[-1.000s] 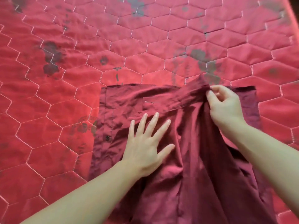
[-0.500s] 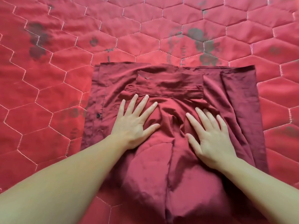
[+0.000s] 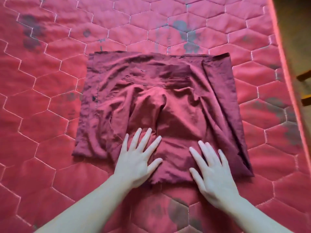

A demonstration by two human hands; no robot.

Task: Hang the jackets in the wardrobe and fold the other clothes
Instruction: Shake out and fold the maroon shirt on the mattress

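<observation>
Two bare forearms in view, no sleeves visible up to frame edge. Left hand (image 3: pixel 136 161) and right hand (image 3: pixel 212 172) both bare: no gloves, no rings, no watch, no bracelet seen on either wrist. Fingernails short, unpainted, pale tips showing. Fingers slender, knuckles faintly marked. Forearms smooth, no marks or tattoos visible. Nothing of clothing shows anywhere on arms; upper arms, shoulders, rest of body out of frame.

No readable text, labels, brands or numbers anywhere: nothing legible on the shirt (image 3: pixel 161 101) or quilt (image 3: pixel 50 148).
</observation>
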